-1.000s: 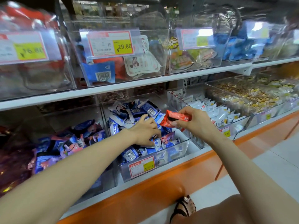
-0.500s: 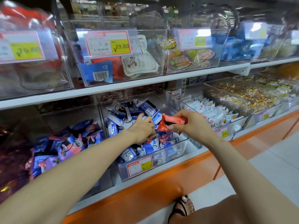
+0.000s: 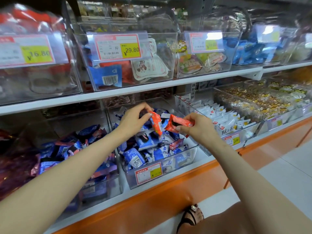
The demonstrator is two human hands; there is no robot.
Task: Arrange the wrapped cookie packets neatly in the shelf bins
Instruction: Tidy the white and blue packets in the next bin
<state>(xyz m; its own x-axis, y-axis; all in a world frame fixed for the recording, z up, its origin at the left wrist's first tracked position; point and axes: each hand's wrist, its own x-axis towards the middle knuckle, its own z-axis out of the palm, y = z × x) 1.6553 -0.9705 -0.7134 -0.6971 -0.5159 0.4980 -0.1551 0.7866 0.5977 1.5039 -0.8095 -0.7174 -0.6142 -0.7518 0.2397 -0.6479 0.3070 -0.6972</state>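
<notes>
**Spotter:** Start big. What's in front of you?

**Me:** The lower shelf (image 3: 168,191) with its orange lip and a row of clear bins. The middle bin (image 3: 187,156) is dead ahead at twelve o'clock, heaped with blue packets (image 3: 143,149) lying every which way. At its nine o'clock sits the purple-packet bin (image 3: 76,146). At its three o'clock is the white-packet bin (image 3: 224,119).

**Spotter:** And the hands?

**Me:** Both are above the heap. My left hand (image 3: 133,119) is at ten o'clock over the bin. Its thumb and forefinger pinch the top end of the first red packet (image 3: 156,123), which dangles. My right hand (image 3: 197,129) is at two o'clock, fingers (image 3: 189,118) curled and closed on one end of the second red packet (image 3: 179,124). That one pokes toward the first. Their ends are close, but I can't tell if they touch.

**Spotter:** What could go sour?

**Me:** The biggest risk is the heap, which looks loose to me. If I shove a hand in, I reckon blue ones slide over the front wall at six o'clock and onto the floor. Next, these reds look like strays among the blues. Drop them in the wrong neighbour and the sorting gets worse. Smallest of all, I'm holding both by the ends on slick wrap, which is a thin grip. The dangling one could slip and bury itself in the pile.
</notes>
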